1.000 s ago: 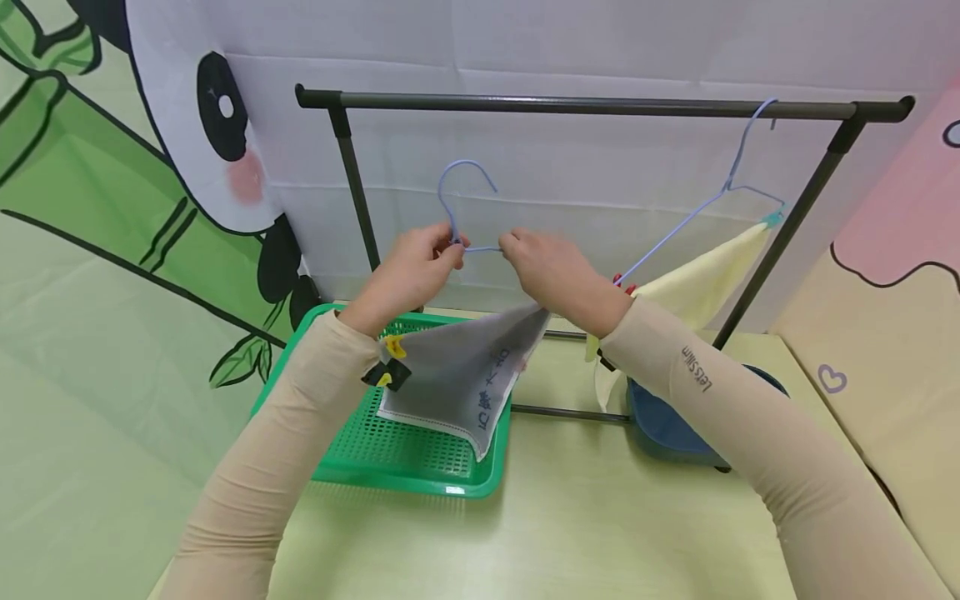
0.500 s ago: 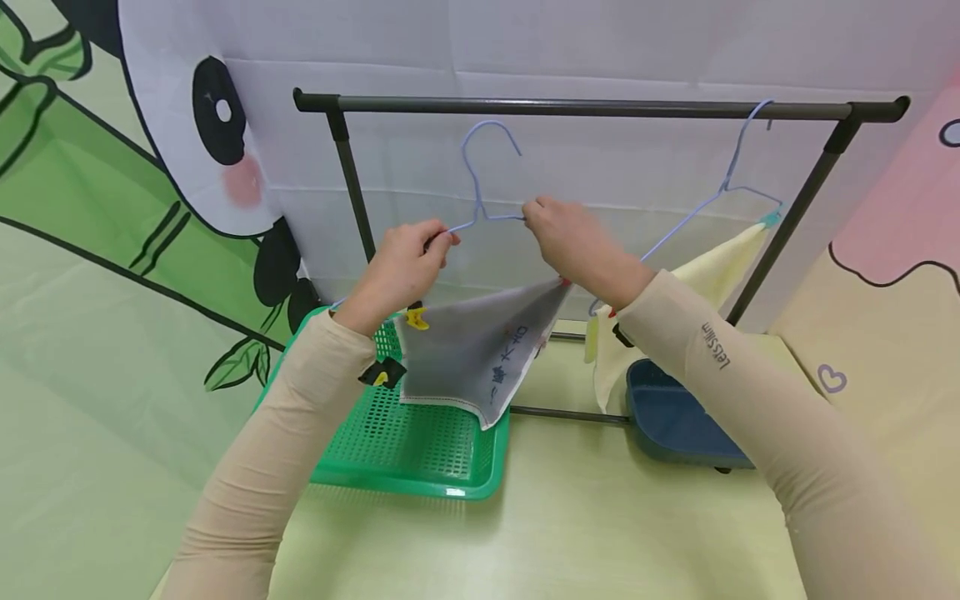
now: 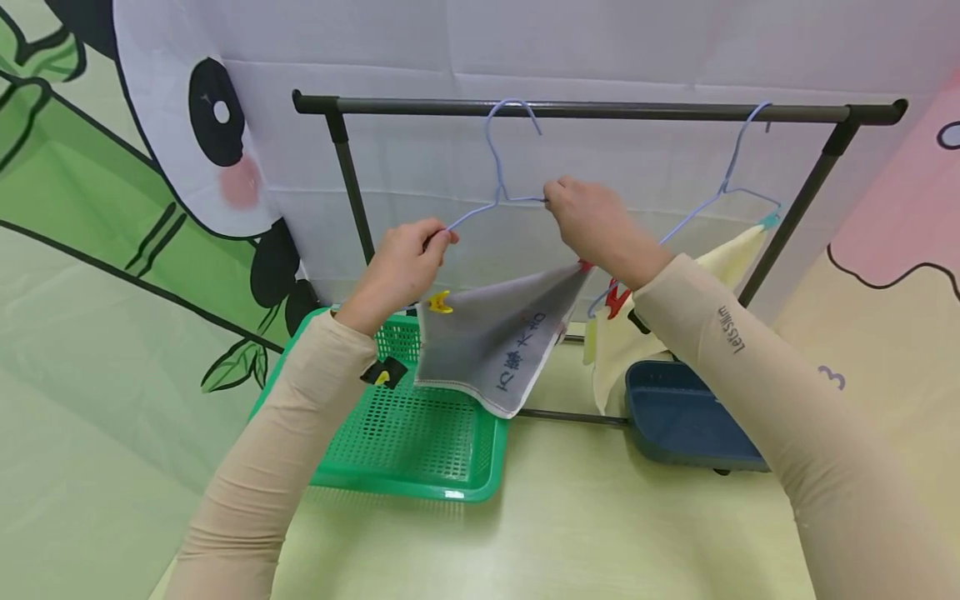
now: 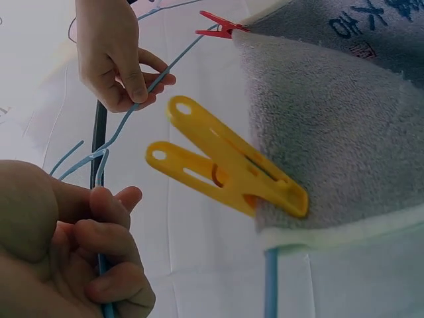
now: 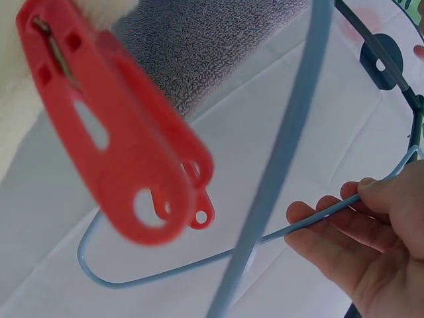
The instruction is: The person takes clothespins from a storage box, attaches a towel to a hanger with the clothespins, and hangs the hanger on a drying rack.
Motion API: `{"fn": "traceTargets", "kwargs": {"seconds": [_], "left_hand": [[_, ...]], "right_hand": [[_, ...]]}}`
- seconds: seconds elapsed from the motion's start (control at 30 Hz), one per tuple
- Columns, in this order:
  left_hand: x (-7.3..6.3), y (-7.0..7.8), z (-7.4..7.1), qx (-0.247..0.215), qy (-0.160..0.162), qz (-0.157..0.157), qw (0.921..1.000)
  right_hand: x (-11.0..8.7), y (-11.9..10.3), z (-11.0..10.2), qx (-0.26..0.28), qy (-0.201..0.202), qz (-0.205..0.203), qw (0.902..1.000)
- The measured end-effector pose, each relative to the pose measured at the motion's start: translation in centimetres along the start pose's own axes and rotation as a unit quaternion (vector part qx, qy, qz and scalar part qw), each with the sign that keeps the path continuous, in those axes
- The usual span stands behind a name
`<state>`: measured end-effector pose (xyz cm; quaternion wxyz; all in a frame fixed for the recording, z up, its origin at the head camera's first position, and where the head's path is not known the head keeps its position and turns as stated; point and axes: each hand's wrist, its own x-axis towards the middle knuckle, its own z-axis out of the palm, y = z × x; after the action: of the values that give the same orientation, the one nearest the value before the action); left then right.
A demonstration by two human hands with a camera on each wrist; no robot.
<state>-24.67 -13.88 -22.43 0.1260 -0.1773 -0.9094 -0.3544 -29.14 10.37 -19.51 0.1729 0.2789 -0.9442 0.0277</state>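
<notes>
My left hand (image 3: pixel 401 271) and right hand (image 3: pixel 596 229) each grip one sloping arm of a blue wire hanger (image 3: pixel 499 171). Its hook overlaps the dark rail (image 3: pixel 420 107) of a rack in the head view. From the hanger hangs a grey towel (image 3: pixel 480 342) with dark lettering. A yellow clothespin (image 4: pixel 232 165) clips one corner of it, a red clothespin (image 4: pixel 222 28) another. In the left wrist view, the left fingers curl round the wire below the hook. The right fingers and thumb pinch the wire in the right wrist view.
At the rail's right end hangs a second blue hanger (image 3: pixel 729 171) with a pale yellow towel (image 3: pixel 731 260), near my right forearm. A green basket (image 3: pixel 472 493) stands below on the left. On the right sits a dark blue bin (image 3: pixel 667 454).
Both hands have spread apart along the hanger. The hanger and grey towel have risen and moved right, bringing the hook from below the rail up to its height.
</notes>
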Motion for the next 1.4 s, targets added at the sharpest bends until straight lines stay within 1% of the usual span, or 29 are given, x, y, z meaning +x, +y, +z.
{"fn": "traceTargets", "kwargs": {"seconds": [0.13,0.47,0.63,0.77,0.87,0.97,1.23,1.4], "left_hand": [[0.1,0.0,0.0,0.000,0.002,-0.004,1.0000],[0.7,0.1,0.4,0.009,0.016,0.003,0.9998],[1.4,0.6,0.7,0.007,0.029,0.004,0.9995],[2.3,1.0,1.1,0.012,0.048,0.000,0.9988],[2.9,1.3,1.3,0.015,0.052,-0.004,0.9985],[3.2,1.6,1.7,0.010,0.051,-0.004,0.9987],[3.7,1.8,2.7,-0.004,0.041,-0.002,0.9991],[3.6,1.6,3.1,0.000,0.042,-0.001,0.9991]], "right_hand": [[0.2,0.8,-0.3,0.001,0.002,0.009,1.0000],[0.5,2.3,-0.6,-0.001,0.022,0.012,0.9997],[0.8,2.9,-1.2,-0.008,0.033,0.020,0.9992],[1.1,3.3,-1.7,-0.009,0.028,0.038,0.9989],[1.3,3.7,-1.9,-0.008,0.028,0.050,0.9983],[1.4,4.2,-1.9,-0.004,0.032,0.054,0.9981],[1.1,5.0,-1.5,0.004,0.006,0.064,0.9979],[0.9,5.1,-1.3,0.014,-0.014,0.072,0.9972]]}}
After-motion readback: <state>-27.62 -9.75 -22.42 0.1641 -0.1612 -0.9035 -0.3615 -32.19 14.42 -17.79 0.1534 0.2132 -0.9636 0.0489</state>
